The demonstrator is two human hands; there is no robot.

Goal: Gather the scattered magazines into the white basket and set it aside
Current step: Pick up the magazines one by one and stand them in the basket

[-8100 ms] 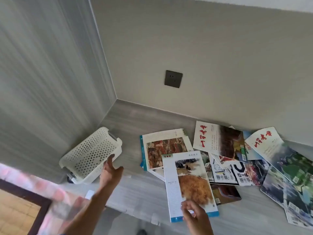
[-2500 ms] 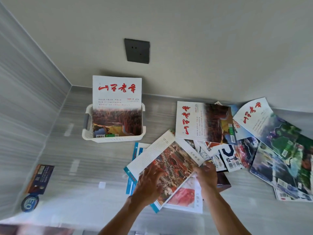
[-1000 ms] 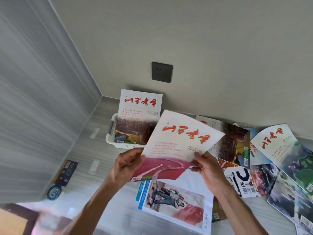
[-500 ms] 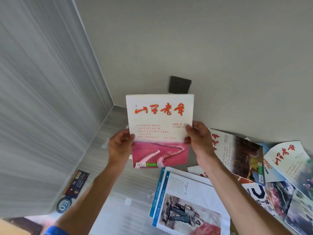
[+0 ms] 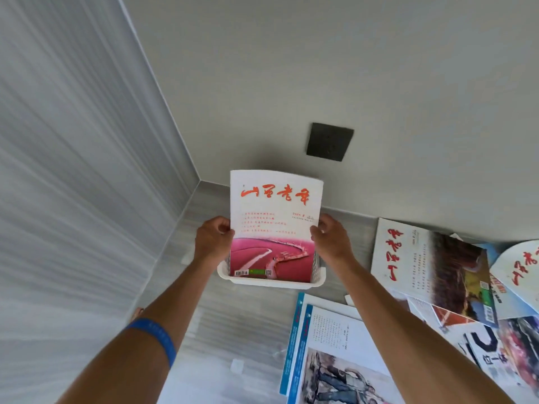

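A magazine with red lettering and a pink landscape point(image 5: 274, 228) stands upright with its lower edge inside the white basket point(image 5: 268, 281), which sits on the grey surface close to the back wall. My left hand point(image 5: 214, 240) grips the magazine's left edge and my right hand point(image 5: 329, 239) grips its right edge. The earlier magazine in the basket is hidden behind this one. More magazines lie scattered to the right: a blue-spined one with a figure drawing point(image 5: 335, 351), one with a brown landscape point(image 5: 431, 266), and several overlapping ones point(image 5: 501, 339).
A dark wall socket point(image 5: 329, 141) is on the back wall above the basket. A grey panelled side wall point(image 5: 73, 170) closes off the left. Small white stickers point(image 5: 236, 366) lie on the surface in front of the basket.
Both hands have carried the pink magazine forward and down, and its lower edge now sits inside the basket. The view has tilted lower toward the basket.
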